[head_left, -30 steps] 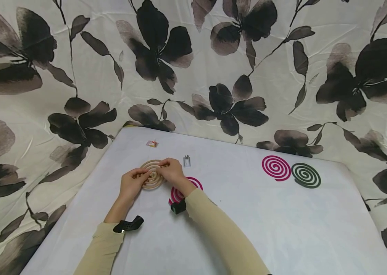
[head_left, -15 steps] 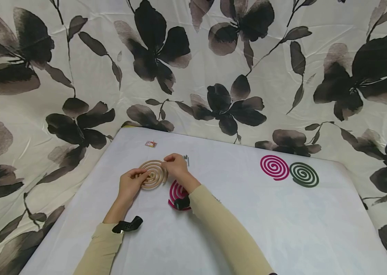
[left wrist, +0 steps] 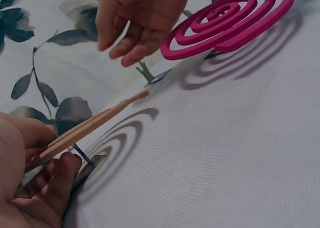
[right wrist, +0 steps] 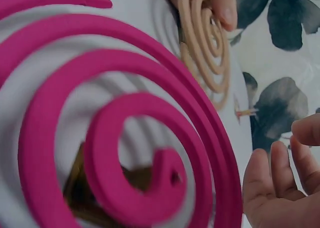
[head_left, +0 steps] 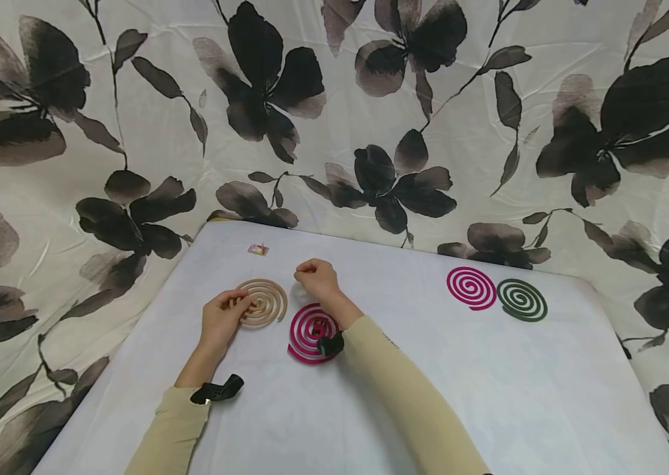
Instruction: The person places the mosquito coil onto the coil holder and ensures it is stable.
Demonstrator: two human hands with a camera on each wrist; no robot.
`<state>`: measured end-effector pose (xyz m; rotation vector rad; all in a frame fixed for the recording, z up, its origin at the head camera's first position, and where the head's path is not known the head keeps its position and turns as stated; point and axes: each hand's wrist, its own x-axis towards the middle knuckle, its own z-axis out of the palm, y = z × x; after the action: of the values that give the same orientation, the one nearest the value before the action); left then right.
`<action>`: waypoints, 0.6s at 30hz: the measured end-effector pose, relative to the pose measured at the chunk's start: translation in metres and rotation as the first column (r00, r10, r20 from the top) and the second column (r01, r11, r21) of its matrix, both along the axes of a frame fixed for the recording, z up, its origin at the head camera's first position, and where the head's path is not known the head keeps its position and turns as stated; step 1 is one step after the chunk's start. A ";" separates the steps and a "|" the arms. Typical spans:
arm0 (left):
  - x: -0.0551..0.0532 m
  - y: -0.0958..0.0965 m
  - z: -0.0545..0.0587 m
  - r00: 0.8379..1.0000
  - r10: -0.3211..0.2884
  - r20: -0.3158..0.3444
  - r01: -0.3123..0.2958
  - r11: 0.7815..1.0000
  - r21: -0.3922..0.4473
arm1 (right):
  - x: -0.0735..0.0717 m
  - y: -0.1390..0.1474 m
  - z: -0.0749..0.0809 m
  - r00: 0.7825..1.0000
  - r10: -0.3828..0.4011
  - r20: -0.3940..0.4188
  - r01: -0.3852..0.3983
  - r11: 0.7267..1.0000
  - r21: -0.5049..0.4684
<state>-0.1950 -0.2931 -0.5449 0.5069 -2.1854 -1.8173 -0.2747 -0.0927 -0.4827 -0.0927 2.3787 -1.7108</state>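
A tan mosquito coil lies level above the table on a metal stand, seen in the left wrist view. My left hand pinches the coil's left side, thumb above and fingers below. My right hand hovers to the right of that coil, fingers loosely bent with nothing in them. Under the right wrist, a pink mosquito coil rests on its own stand, partly covered by the wrist camera. Beyond the right hand, the left wrist view shows another small pronged stand; the hand hides it from the head camera.
At the right back of the white table lie a second pink coil and a dark green coil, side by side. A small colourful packet sits near the back edge. Floral cloth hangs behind.
My right hand has let go of the tan coil's right edge and drawn away to the right, uncovering more of the near pink coil. The left hand keeps its pinch.
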 end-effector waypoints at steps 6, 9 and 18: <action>-0.002 0.003 0.000 1.000 0.021 -0.014 -0.020 1.000 0.015 | -0.002 0.022 0.007 1.000 0.017 -0.002 -0.017 1.000 -0.008; -0.002 0.006 0.001 0.998 0.044 -0.039 -0.043 0.999 0.032 | -0.003 0.035 0.010 0.999 0.033 -0.005 -0.033 0.999 -0.022; 0.004 0.005 0.003 0.986 0.137 -0.096 -0.124 0.984 0.126 | 0.000 0.077 0.033 0.995 0.097 -0.038 -0.099 0.993 -0.058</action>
<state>-0.1912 -0.2884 -0.5420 0.5538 -1.9367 -1.8682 -0.2743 -0.0155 -0.4496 -0.2472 2.3067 -1.7480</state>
